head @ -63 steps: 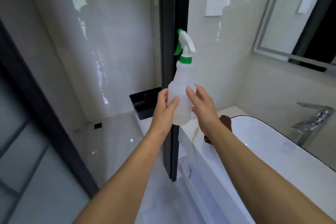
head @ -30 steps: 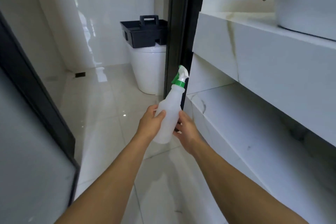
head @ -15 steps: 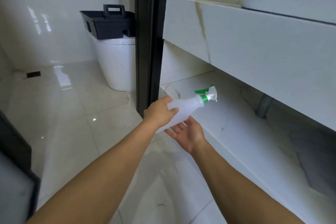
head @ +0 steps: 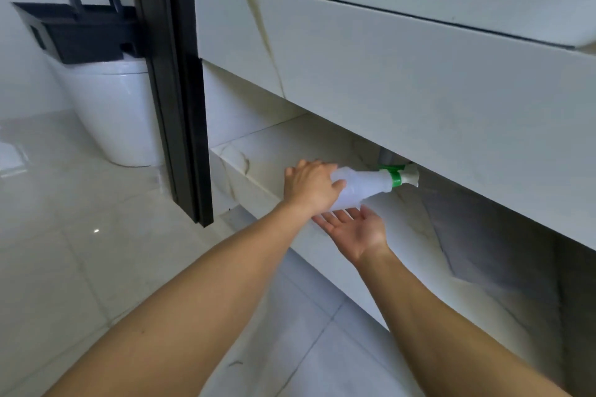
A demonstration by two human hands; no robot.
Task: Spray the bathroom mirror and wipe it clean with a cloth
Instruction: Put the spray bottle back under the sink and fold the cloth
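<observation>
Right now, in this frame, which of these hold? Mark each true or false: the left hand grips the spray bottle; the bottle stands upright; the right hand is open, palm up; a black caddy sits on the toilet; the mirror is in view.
1. The left hand grips the spray bottle. True.
2. The bottle stands upright. False: it lies near level, nozzle pointing right under the vanity.
3. The right hand is open, palm up. True.
4. A black caddy sits on the toilet. True.
5. The mirror is in view. False: none shows.

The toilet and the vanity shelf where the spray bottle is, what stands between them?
In the head view, a black vertical door frame stands between the toilet and the lower vanity shelf, where the left hand holds the spray bottle.
</observation>
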